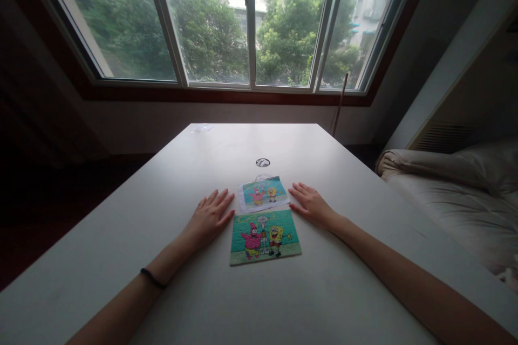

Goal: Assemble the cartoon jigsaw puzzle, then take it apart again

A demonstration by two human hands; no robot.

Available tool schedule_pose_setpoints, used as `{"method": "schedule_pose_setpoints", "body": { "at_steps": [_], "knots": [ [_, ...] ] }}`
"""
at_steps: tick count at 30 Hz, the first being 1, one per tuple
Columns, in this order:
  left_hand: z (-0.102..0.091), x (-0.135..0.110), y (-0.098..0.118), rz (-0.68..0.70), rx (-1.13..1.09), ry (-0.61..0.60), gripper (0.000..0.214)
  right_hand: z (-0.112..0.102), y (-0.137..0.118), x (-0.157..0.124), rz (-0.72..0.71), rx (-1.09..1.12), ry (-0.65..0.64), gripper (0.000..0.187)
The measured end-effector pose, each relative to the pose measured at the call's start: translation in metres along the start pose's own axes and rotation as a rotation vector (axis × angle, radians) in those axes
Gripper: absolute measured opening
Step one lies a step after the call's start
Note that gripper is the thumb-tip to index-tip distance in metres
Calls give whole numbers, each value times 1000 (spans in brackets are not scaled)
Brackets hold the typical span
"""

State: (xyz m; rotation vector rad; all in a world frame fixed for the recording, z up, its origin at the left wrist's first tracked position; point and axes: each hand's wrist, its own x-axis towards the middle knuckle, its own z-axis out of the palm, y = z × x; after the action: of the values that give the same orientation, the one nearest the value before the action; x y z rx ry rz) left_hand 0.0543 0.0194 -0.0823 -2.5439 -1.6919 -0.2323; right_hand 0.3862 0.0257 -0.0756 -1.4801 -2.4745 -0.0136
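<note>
A finished cartoon jigsaw puzzle (pixel 265 237) lies flat on the white table (pixel 170 183), between my two hands. Just behind it sits a smaller printed picture (pixel 263 194) of the same cartoon scene. My left hand (pixel 210 218) rests palm down on the table at the puzzle's left edge, fingers stretched out, holding nothing. My right hand (pixel 311 206) lies flat to the right of the small picture, fingers also spread and empty. A dark band circles my left wrist.
A round cable hole (pixel 263 162) sits in the table behind the pictures, and a small clear scrap (pixel 201 128) lies near the far edge. A wide window (pixel 246 21) fills the back wall. A pale cushioned seat (pixel 453 183) stands at the right.
</note>
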Motion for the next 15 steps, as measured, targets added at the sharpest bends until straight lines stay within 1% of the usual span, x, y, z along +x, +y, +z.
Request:
{"method": "schedule_pose_setpoints", "body": {
  "at_steps": [15],
  "knots": [
    [0,0,0,11,-7,20,51,0,0,0,-22,-7,22,50]
  ]
}}
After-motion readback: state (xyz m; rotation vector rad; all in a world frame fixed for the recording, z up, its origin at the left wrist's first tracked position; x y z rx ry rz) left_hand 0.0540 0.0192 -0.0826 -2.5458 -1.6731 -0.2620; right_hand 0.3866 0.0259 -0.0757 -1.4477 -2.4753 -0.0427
